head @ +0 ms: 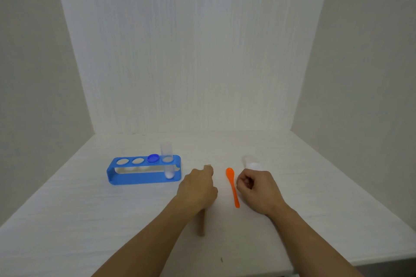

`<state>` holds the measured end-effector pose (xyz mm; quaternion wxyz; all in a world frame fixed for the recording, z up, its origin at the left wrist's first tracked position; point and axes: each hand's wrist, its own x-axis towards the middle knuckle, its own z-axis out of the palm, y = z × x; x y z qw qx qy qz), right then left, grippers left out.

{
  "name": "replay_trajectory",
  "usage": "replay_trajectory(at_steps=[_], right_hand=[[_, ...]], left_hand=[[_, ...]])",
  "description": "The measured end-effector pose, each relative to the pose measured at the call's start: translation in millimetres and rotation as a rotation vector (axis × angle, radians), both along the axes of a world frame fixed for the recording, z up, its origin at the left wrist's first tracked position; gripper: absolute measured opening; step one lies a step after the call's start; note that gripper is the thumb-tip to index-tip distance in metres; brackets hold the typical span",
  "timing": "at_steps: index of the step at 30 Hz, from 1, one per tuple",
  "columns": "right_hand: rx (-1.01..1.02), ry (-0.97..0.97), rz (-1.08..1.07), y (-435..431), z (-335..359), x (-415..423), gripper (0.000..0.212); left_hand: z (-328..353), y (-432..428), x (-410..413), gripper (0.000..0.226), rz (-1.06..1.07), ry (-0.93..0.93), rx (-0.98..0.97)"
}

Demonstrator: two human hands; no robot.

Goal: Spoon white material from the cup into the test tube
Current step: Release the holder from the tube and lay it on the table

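A clear test tube stands in the rightmost hole of a blue rack, with a little white material at its bottom. An orange spoon lies flat on the white table between my hands. The clear cup of white material sits just beyond my right hand, partly hidden by it. My right hand rests in a loose fist right of the spoon, holding nothing. My left hand lies with fingers curled over a tan wooden stick, which pokes out at both ends.
A blue cap sits on the rack's third hole; the two left holes are open. White walls close in the table at the back and both sides. The table's front edge runs near my forearms.
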<state>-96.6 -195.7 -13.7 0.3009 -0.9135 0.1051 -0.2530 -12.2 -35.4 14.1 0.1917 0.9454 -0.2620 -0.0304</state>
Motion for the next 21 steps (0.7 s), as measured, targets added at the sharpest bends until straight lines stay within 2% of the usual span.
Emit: replay_trajectory(at_steps=[21], right_hand=[[-0.003,0.004,0.007,-0.7,-0.8,0.7,0.013]], left_hand=[[4.6,2.4,-1.9,0.043,-0.004,0.031,0.044]])
